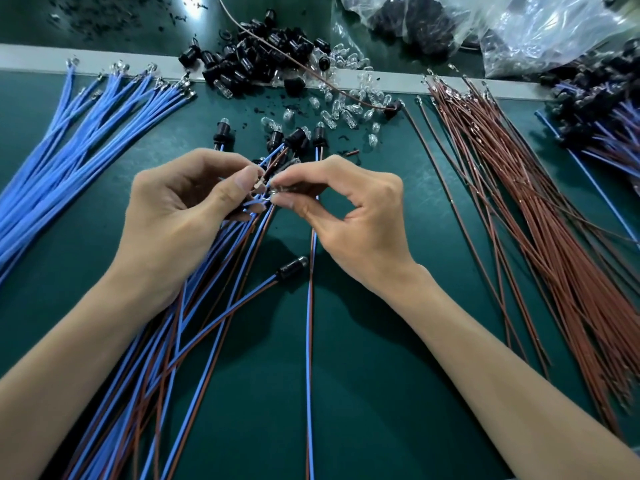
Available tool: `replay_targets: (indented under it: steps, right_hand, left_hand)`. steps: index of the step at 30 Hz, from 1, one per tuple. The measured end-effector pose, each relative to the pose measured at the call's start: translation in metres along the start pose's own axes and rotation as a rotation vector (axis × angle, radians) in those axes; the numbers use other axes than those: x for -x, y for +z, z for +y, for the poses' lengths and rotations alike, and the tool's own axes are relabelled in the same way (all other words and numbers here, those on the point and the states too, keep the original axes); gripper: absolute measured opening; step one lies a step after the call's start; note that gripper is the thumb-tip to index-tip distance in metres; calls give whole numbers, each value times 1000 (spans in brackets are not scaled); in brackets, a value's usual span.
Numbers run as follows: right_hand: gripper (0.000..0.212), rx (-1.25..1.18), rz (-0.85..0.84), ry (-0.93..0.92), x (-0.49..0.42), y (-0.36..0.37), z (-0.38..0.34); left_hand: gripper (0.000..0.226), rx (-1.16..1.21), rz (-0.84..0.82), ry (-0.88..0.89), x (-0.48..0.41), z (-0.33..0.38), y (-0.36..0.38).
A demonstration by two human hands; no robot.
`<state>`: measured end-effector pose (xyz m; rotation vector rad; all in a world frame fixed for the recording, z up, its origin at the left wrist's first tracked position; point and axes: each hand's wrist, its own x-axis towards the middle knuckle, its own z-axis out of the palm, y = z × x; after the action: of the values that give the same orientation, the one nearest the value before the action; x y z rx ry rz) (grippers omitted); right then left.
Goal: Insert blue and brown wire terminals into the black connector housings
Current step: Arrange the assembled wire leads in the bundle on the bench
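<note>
My left hand (183, 206) grips a black connector housing (258, 192) with a blue and a brown wire running from it; the housing is mostly hidden by my fingers. My right hand (349, 216) pinches a small clear bulb (278, 189) right against that housing. Finished blue-and-brown wire pairs (194, 327) fan out under my left wrist. One finished housing with a bulb (294, 267) lies between my hands. Loose black housings (263, 60) are heaped at the back centre.
Loose blue wires (69, 150) lie at the left, loose brown wires (540, 216) at the right. Clear bulbs (346, 109) are scattered behind my hands. Plastic bags (485, 26) sit at the back right, above another pile of housings with wires (595, 112). A green mat (398, 358) covers the table.
</note>
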<state>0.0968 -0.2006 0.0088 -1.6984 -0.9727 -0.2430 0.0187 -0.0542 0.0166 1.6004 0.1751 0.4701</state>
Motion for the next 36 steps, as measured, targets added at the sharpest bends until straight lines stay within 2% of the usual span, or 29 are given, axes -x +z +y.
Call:
replay_targets:
  steps: [5,13,19,23,28,36]
  right_hand:
    - [16,4,31,-4,0,0,0]
    - [15,-2,22,-22,-1,-1,-2]
    - [14,29,25,-96,-1,-1,-1]
    - [13,13,27,-103,-1,-1,-1]
    - [14,-28,-7,-124,-1,-3,-2]
    - [15,-55,8,-114,1,3,-4]
  left_hand:
    - [6,9,-84,-8,-1,0,-3]
    - [15,13,-66,-50,0,3,-3]
    - [8,-25,-51,-44,1,4,-1]
    - [6,64,-46,-103,0,5,-3]
    - [14,175,-142,-186,0,6,-8]
    - [9,254,-129,-317,-3,7,-10]
